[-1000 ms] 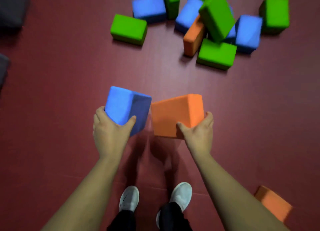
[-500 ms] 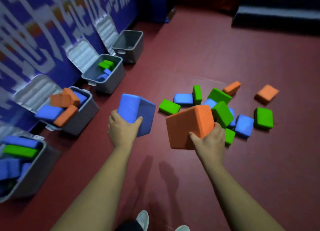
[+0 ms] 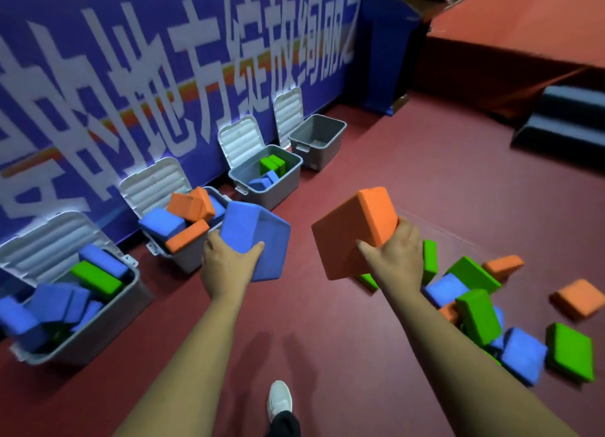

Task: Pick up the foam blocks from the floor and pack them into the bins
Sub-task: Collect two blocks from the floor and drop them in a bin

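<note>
My left hand grips a blue foam block held in the air in front of the bins. My right hand grips an orange foam block beside it, also off the floor. Several grey bins line the blue wall: the nearest bin holds blue and green blocks, the second bin is heaped with orange and blue ones, the third bin has green and blue blocks low inside, and the far bin looks empty. A pile of loose blocks lies on the floor at right.
The bins' white lids lean open against the blue banner wall. A blue stand is in the corner, dark steps at far right. Stray orange and green blocks lie on the red floor. My shoe shows below.
I have lifted both blocks higher and turned left toward the wall. The bins now fill the left side of the view and the block pile has slid to the right.
</note>
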